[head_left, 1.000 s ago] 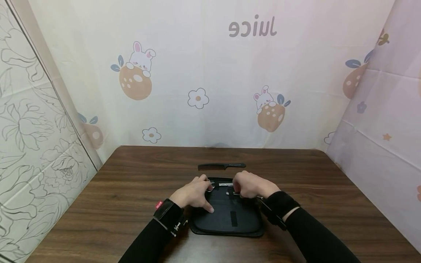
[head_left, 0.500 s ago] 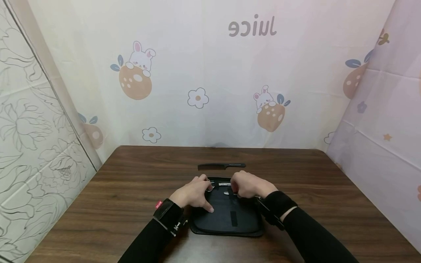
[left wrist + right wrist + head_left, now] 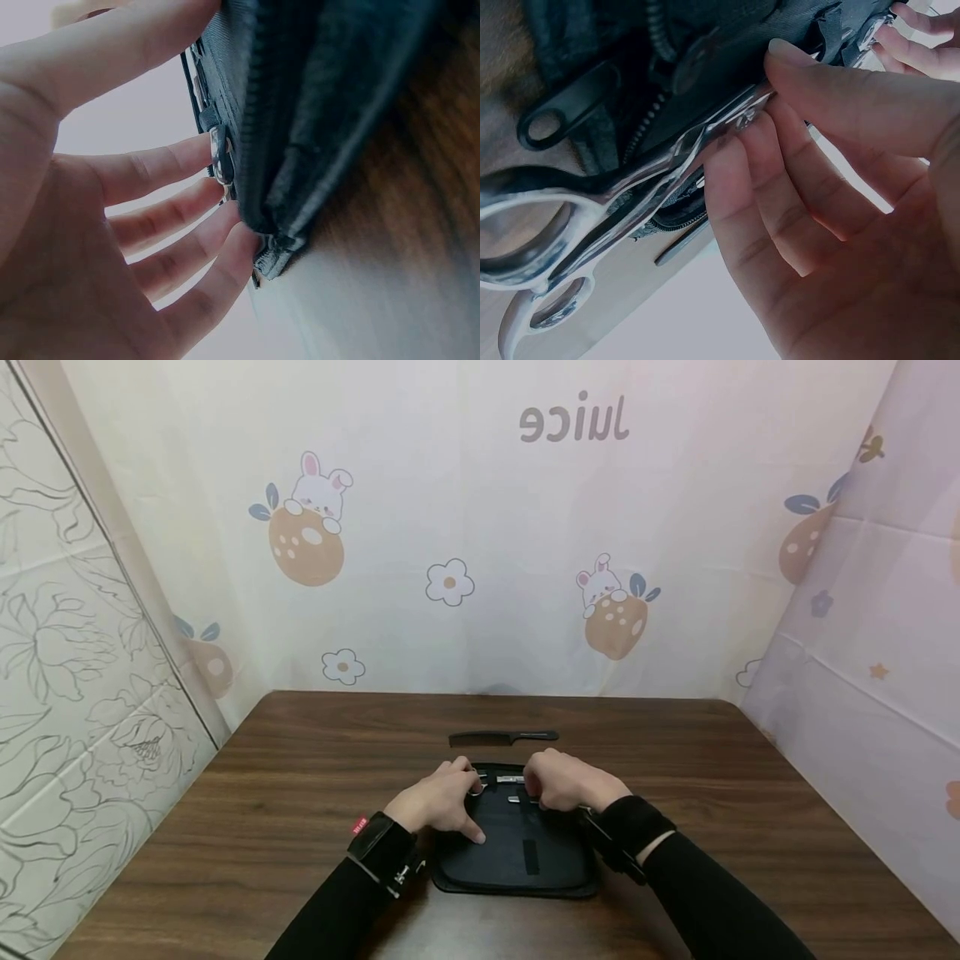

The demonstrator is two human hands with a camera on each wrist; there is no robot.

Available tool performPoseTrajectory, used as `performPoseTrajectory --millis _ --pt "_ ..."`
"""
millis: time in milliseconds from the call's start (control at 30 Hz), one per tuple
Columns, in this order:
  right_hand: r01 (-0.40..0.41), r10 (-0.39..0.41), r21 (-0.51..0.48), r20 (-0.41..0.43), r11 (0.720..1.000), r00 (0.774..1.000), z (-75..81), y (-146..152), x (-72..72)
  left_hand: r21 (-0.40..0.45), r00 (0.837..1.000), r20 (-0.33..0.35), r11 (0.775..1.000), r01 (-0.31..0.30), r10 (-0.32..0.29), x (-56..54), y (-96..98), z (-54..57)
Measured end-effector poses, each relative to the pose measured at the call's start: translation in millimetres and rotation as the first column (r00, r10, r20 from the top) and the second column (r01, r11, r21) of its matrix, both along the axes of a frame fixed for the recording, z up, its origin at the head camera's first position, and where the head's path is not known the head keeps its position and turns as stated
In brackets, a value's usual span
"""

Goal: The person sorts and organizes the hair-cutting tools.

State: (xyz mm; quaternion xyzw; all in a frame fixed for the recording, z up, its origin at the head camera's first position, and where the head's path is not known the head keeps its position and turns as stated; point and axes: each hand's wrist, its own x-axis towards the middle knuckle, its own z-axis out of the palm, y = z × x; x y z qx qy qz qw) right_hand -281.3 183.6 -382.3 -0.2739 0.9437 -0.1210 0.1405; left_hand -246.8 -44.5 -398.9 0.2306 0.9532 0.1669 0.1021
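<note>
A black zippered case (image 3: 498, 864) lies unfolded flat on the table. My right hand (image 3: 566, 783) pinches silver hair scissors (image 3: 656, 176) between thumb and fingers around the pivot, their ring handles pointing away from the fingertips. Their blade tip shows left of that hand, over a dark strap at the far part of the case. My left hand (image 3: 442, 800) rests on the case's left side, thumb spread on the panel, fingers reaching the far left edge. Those fingers touch a shiny metal handle (image 3: 220, 154) lying in the case. Another silver tool (image 3: 512, 779) lies along the far edge.
A black comb (image 3: 502, 738) lies on the brown wooden table (image 3: 330, 735) beyond the case. A black zipper pull (image 3: 570, 105) hangs by the case edge near the scissors. Patterned curtains (image 3: 450, 635) stand behind and at the sides.
My right hand has slid slightly left with the scissors, so their tip sits further left over the case. The left hand keeps its place.
</note>
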Motion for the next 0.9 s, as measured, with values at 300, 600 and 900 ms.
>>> performPoseTrajectory --millis 300,600,900 --pt "0.008 -0.008 0.001 -0.003 1.0 1.0 -0.6 0.2 0.9 0.0 1.0 -0.008 1.0 0.006 -0.006 0.4 0.4 -1.1" --pt "0.025 -0.025 -0.008 0.006 1.0 1.0 0.4 -1.7 -1.3 -0.002 1.0 -0.009 1.0 0.005 -0.005 -0.7 -0.8 2.2" --pt "0.023 -0.023 -0.001 0.004 1.0 1.0 -1.9 -1.8 1.9 -0.004 1.0 0.003 1.0 -0.003 0.003 -1.1 -0.8 0.9"
